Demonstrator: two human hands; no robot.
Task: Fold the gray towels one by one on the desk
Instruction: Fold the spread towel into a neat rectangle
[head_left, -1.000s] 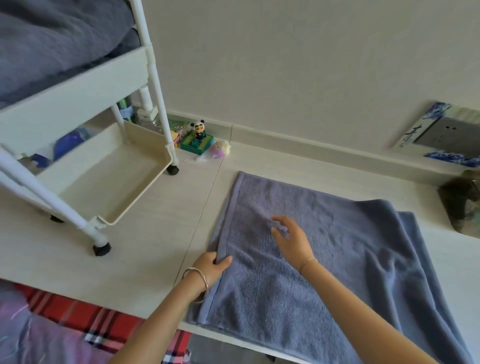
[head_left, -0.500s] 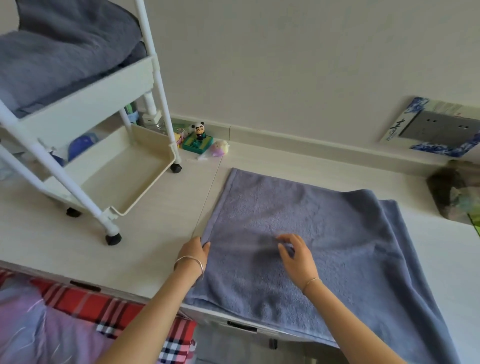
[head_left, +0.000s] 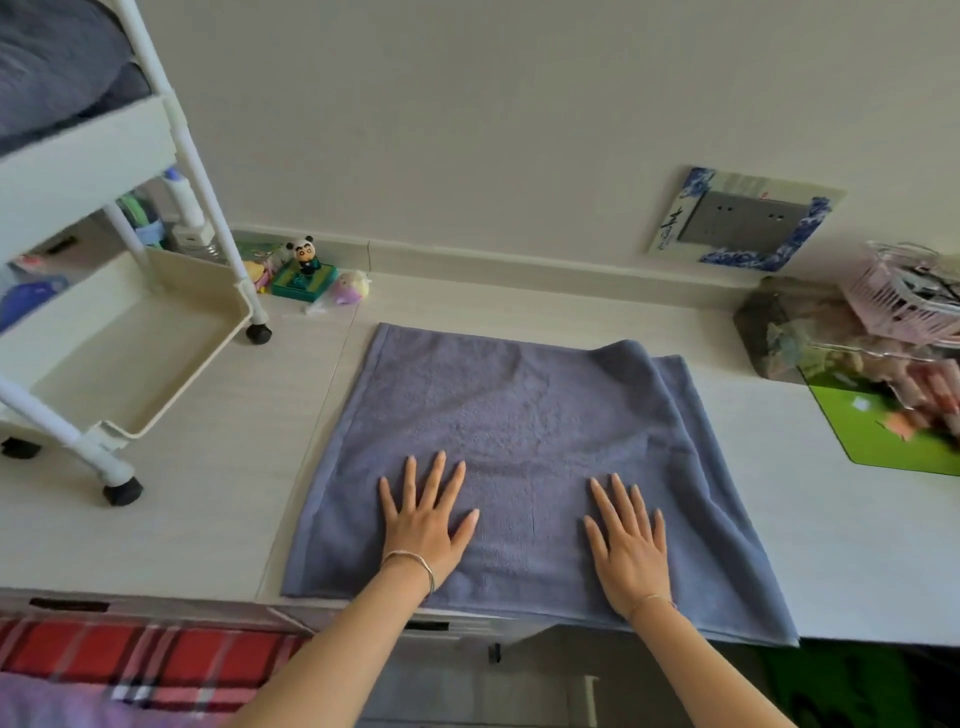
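Since a second ago the left hand (head_left: 423, 525) has let go of the towel (head_left: 519, 415) edge and the right hand (head_left: 631, 545) has drawn nearer. Both hands now press flat, fingers spread, apart on its near half. It lies doubled on the tabletop (head_left: 208, 493), right-side layers uneven. Best to sweep outward, then square those edges before folding again.
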